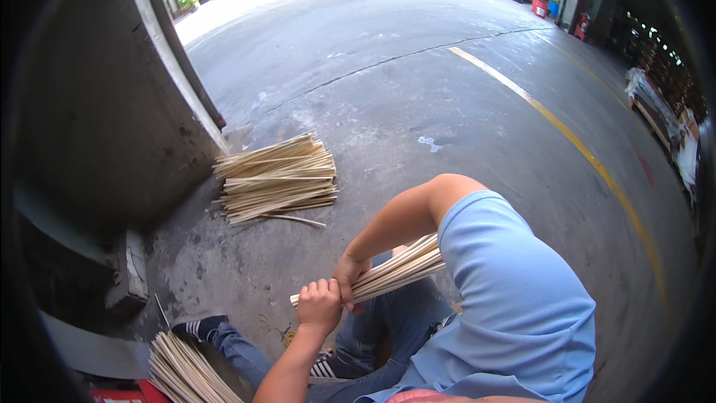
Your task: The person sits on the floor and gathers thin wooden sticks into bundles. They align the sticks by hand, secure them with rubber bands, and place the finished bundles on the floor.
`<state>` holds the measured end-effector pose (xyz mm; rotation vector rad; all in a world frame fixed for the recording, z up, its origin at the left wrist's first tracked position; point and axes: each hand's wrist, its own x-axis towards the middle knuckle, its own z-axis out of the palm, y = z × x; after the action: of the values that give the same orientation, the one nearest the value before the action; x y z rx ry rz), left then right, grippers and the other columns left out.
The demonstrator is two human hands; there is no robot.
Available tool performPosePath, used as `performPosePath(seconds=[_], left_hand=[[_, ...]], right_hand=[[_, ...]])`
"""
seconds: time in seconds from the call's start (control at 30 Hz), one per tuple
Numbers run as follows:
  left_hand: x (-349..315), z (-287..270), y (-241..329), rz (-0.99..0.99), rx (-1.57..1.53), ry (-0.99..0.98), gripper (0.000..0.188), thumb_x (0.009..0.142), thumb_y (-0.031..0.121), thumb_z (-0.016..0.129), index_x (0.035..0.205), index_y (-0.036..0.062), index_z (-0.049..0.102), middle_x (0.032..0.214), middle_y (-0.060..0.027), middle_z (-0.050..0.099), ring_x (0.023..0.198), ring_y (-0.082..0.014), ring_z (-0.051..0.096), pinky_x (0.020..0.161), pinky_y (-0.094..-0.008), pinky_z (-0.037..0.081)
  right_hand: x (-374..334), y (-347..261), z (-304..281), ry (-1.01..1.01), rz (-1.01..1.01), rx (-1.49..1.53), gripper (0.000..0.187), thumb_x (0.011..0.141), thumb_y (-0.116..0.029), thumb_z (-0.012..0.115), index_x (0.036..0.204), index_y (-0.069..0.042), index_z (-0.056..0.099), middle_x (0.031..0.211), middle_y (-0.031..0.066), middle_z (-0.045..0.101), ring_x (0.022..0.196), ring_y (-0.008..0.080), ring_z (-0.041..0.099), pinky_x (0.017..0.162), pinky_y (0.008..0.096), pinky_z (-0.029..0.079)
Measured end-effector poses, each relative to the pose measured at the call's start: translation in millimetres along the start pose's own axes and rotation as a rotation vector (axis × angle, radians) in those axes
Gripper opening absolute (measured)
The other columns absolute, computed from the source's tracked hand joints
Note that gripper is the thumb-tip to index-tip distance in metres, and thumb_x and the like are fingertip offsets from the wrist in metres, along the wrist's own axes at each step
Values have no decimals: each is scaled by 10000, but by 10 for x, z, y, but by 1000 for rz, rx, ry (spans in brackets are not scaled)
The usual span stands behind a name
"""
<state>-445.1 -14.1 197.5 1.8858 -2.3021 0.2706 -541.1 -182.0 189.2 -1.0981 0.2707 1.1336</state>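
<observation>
A bundle of thin pale wooden sticks lies slantwise across my lap, its far end hidden behind my blue right sleeve. My left hand is closed around the bundle's left end, with the stick tips just poking out past the fingers. Right beside it, touching, my right hand wraps the same bundle from above, its arm bent at the elbow. Beyond my hands, a large loose pile of similar sticks rests on the floor. Another bunch of sticks stands at the lower left near my shoe.
Grey concrete floor stretches out to a bright yard. A dark wall panel rises on the left. Thin yellowish loops lie by my feet. A red object sits at the lower left. Wrapped goods line the right side.
</observation>
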Motion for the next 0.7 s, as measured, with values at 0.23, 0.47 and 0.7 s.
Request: performPosePath(seconds=[0.23,0.47,0.7], left_hand=[[-141,87,198,42,-21,141,157,811,218,616,883,79,614,769,-44,587,695,-206,600,630,-338,461],[-214,121,284,-49,18,216,220,851,217,599,994,56,643,842,-57,618,803,-212,625,758,-346,510],[-29,-177,45,-348,-153,525,446,882,240,731,1284,92,608,1064,-81,673,1109,-300,623,1036,-440,468]], right_hand=[[-112,125,404,255,6,-2,234,804,-74,776,988,13,659,880,136,701,790,248,729,701,389,626],[-129,71,545,490,-30,-218,237,743,-81,775,928,19,665,848,136,704,748,239,720,674,361,594],[-515,245,93,908,67,-885,461,713,-188,779,1139,-56,666,936,172,734,912,337,724,829,434,569]])
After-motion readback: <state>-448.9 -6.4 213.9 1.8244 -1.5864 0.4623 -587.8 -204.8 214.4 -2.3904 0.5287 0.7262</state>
